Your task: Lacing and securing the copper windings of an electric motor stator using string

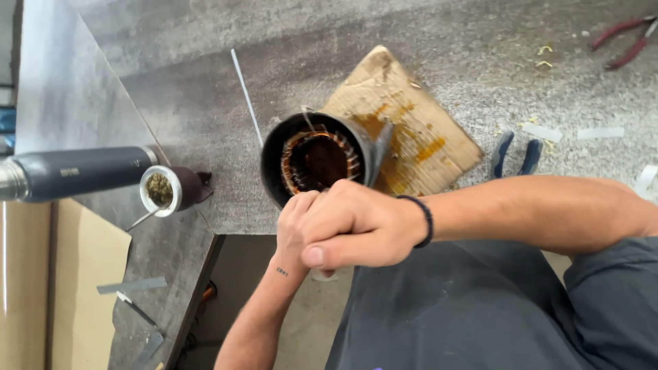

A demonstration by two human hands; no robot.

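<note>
Together, both hands [343, 229] clenched at motor stator [319, 161] rim, bore axis facing camera

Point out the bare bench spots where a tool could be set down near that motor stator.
Bare bench lies between the thermos and motor stator, crossed only by a thin white strip. More lies behind the cardboard, left of the red pliers. It is crowded at the stator, under the left hand and right hand.

dark flask [75, 172], herb-filled cup [164, 190], red pliers [625, 40], cardboard [411, 133]
</note>
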